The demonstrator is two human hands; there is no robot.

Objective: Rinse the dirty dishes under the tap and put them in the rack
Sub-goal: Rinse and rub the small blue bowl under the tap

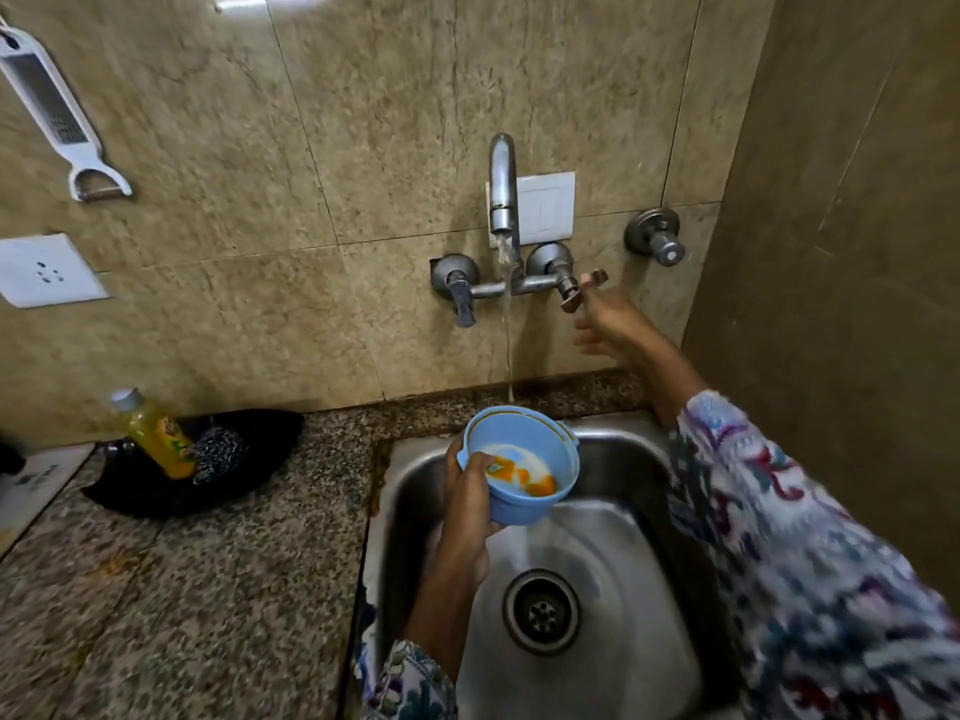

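we've got the blue bowl (519,462) up over the sink (597,563), held at the basin's back left corner, and the left hand (470,498) grips it by the near rim, fingers curled round the outside and the thumb hooked over the edge. it's tipped, mouth facing up and a touch toward the right. now the thing everything turns on: the stream from the tap (503,189) falls just behind the bowl's far rim, so as far as we can tell the water misses the inside. the bowl lies below and a shade toward us from the stream, and the left hand, already on it, is the one to carry it back under.

the right hand (605,319) is up at the wall, reaching to the right tap handle (574,293); its fingers look loosely spread beside the lever, but the blur there means we can't tell whether they touch it.

the bowl itself: pale blue plastic, round, with small lugs at the rim, a darker line just inside the lip. inside, a white milky film and orange smears sit low on the wall. still dirty, we'd say, rinse barely begun. no rack in view here.
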